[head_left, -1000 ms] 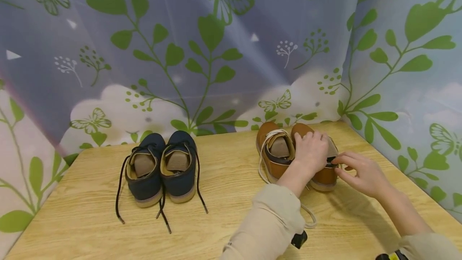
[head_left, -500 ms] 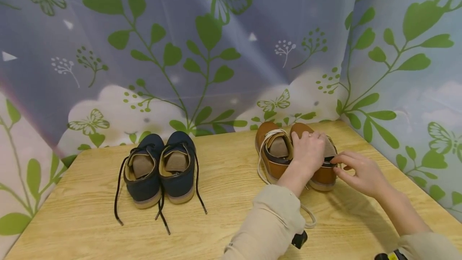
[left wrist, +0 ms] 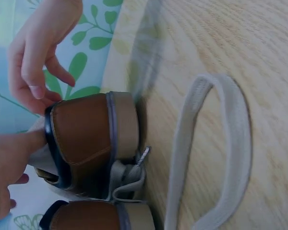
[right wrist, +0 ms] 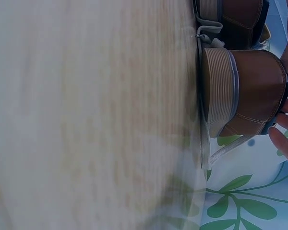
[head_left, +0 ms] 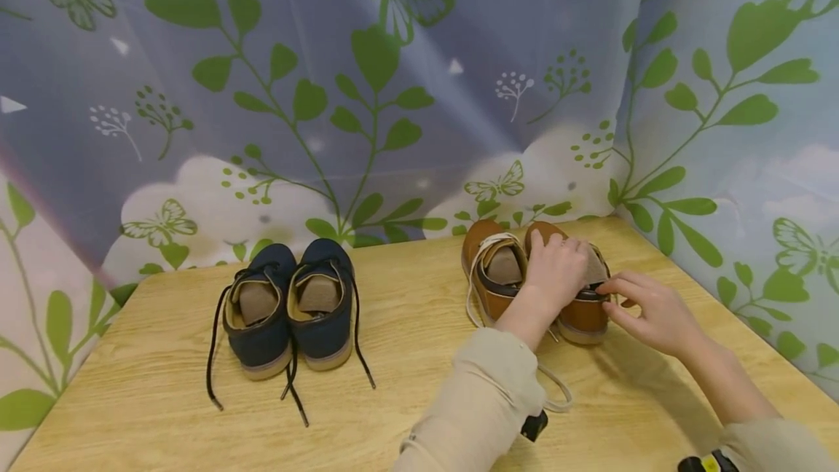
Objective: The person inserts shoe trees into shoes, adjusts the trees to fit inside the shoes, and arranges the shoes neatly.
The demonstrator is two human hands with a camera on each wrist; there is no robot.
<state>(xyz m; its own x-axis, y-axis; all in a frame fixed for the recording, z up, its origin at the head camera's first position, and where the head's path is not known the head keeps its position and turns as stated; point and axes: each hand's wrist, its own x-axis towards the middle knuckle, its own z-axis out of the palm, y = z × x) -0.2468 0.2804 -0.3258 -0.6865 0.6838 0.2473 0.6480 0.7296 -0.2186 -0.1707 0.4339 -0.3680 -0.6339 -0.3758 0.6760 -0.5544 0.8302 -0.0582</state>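
Note:
Two brown lace-up shoes stand side by side at the right of the head view. My left hand (head_left: 556,268) lies over the right brown shoe (head_left: 585,317), its fingers gripping around the opening. In the left wrist view, that thumb presses against a grey piece (left wrist: 42,160) in the opening. At the heel rim of the same shoe, my right hand (head_left: 655,309) touches the dark collar (right wrist: 269,125) with loosely bent fingertips. The left brown shoe (head_left: 483,230) has a pale lace across its front; my left wrist partly covers it.
To the left stand two navy shoes (head_left: 321,333) with loose black laces (head_left: 211,363) trailing on the wooden table (head_left: 406,355). A pale lace loop (head_left: 565,388) lies near my left sleeve. A patterned cloth (head_left: 419,137) hangs behind the table.
The view has shifted slightly. My left forearm has moved a little leftward. Both hands stay at the right brown shoe.

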